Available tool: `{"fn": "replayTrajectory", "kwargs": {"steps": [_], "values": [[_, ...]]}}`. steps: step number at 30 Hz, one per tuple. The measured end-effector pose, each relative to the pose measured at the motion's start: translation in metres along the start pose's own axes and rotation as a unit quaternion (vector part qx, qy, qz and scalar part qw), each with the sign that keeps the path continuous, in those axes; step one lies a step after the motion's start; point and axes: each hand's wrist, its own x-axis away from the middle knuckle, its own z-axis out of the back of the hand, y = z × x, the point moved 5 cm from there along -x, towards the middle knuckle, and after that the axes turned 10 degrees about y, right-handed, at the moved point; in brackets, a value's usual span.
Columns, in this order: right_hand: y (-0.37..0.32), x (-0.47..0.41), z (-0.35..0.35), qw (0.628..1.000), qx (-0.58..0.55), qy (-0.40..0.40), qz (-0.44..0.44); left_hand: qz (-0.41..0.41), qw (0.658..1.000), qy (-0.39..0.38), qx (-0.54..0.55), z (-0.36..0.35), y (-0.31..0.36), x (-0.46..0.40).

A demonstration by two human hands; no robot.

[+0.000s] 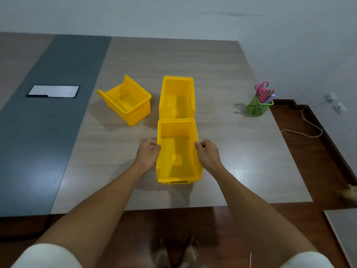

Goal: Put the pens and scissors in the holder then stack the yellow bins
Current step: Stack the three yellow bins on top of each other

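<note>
We grip the nearest yellow bin [177, 151] between both hands: our left hand [147, 151] curls on its left wall, our right hand [207, 153] on its right wall, fingers closed over the rims. It sits on the tabletop [241, 151], its far end just against a second yellow bin [176, 97]. A third bin [125, 99] lies angled to the left. The green holder [257, 107], far right, carries pink scissors [263, 90] and pens.
</note>
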Motion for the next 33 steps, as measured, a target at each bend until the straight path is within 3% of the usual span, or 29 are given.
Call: {"fn": "replayTrajectory", "kwargs": {"steps": [18, 27, 33], "values": [[0.011, -0.006, -0.005, 0.999, -0.048, -0.002, -0.010, 0.019, 0.999, 0.026, 0.031, 0.000, -0.025, -0.014], [-0.042, -0.042, 0.024, 0.997, -0.054, 0.047, 0.039, -0.047, 0.997, 0.049, 0.042, 0.020, 0.039, -0.039], [-0.068, -0.067, 0.015, 0.997, -0.049, 0.034, 0.058, -0.060, 0.996, 0.056, 0.020, 0.020, 0.058, -0.062]]}}
